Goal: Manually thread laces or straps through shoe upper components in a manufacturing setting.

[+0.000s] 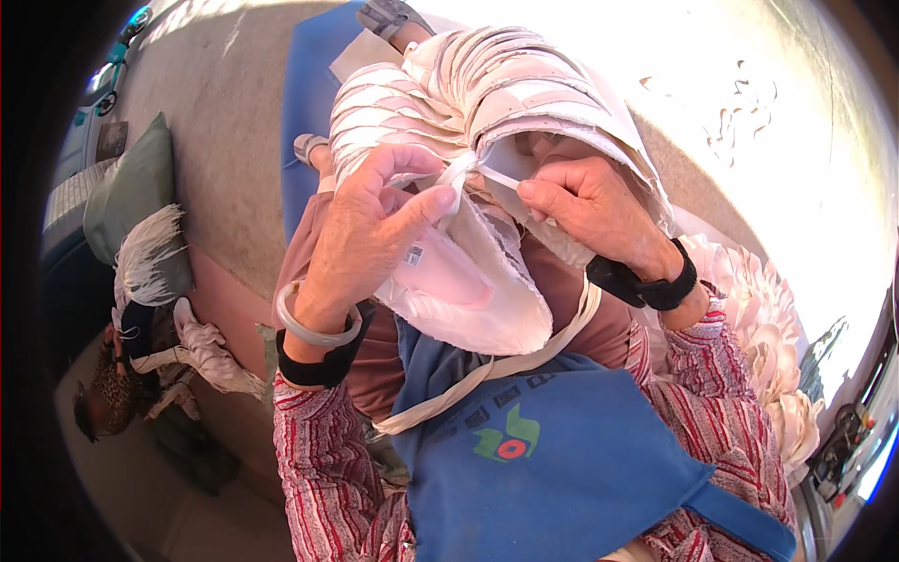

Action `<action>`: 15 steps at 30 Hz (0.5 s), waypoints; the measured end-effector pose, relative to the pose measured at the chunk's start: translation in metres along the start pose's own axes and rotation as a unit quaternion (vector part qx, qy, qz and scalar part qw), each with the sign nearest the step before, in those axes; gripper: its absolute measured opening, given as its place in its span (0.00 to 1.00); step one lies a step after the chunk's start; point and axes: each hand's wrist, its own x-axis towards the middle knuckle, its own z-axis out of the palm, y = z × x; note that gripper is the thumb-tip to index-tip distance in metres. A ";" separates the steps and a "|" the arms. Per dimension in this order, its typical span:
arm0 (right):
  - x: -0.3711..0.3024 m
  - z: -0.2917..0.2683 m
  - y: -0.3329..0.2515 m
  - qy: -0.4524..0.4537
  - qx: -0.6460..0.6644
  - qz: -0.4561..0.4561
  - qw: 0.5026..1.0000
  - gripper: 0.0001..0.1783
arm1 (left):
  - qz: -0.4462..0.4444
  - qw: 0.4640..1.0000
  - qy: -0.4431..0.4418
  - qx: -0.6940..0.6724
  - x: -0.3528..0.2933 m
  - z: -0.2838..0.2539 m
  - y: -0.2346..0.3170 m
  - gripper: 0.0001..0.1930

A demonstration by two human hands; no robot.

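A large bundle of pale pink and white shoe uppers point(552, 98), stacked and fanned out, rests across my lap. A white cloth strip point(457, 171) is looped around its middle with a knot. My left hand point(379, 220) is at the knot, with the strip between its thumb and forefinger. To the right, my right hand point(599, 211) pinches the strip's other end and holds it taut. One upper point(468, 300) hangs toward me below the knot, showing its pink lining and a small printed label. My right fingertips are partly hidden against the bundle.
Long cream strips point(487, 370) lie across my lap over a blue apron point(562, 450). More pale uppers point(749, 328) are heaped at my right. At the left, another person point(103, 389) is near a bunch of white strips point(150, 253) and a green sack point(140, 192).
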 end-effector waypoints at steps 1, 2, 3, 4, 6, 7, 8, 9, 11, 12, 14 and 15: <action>0.000 0.002 0.002 0.001 -0.001 0.000 1.000 0.13 | 0.027 0.996 -0.013 0.087 0.001 0.004 -0.001 0.09; 0.000 0.008 -0.001 0.057 -0.024 -0.048 0.997 0.13 | 0.027 0.996 -0.010 0.088 0.001 0.006 -0.003 0.09; 0.000 0.014 -0.006 0.113 -0.046 -0.097 0.988 0.12 | 0.090 0.985 0.017 0.146 0.003 0.008 -0.005 0.09; 0.000 0.018 -0.012 0.111 -0.044 -0.100 0.988 0.12 | 0.152 0.966 0.044 0.204 0.004 0.009 -0.006 0.10; 0.001 0.022 -0.019 0.181 -0.071 -0.149 0.970 0.09 | 0.205 0.947 0.076 0.234 0.008 0.008 -0.012 0.09; 0.002 0.024 -0.020 0.183 -0.071 -0.150 0.969 0.09 | 0.256 0.924 0.108 0.262 0.009 0.007 -0.012 0.09; 0.003 0.024 -0.017 0.186 -0.075 -0.160 0.967 0.10 | 0.259 0.924 0.106 0.261 0.010 0.007 -0.010 0.09; 0.004 0.024 -0.015 0.190 -0.079 -0.170 0.964 0.11 | 0.175 0.957 0.080 0.218 0.008 0.005 -0.006 0.08; 0.002 0.025 -0.017 0.192 -0.100 -0.206 0.955 0.11 | 0.094 0.979 0.052 0.173 0.005 -0.003 0.009 0.07; 0.002 0.029 -0.020 0.183 -0.116 -0.244 0.945 0.11 | 0.039 0.993 0.021 0.109 0.000 -0.011 0.019 0.08; 0.006 0.038 -0.022 0.173 -0.159 -0.254 0.938 0.14 | -0.021 0.999 -0.008 -0.034 -0.007 -0.017 0.030 0.11; 0.009 0.042 -0.023 0.166 -0.203 -0.258 0.930 0.18 | -0.020 0.999 -0.007 -0.033 -0.007 -0.020 0.030 0.11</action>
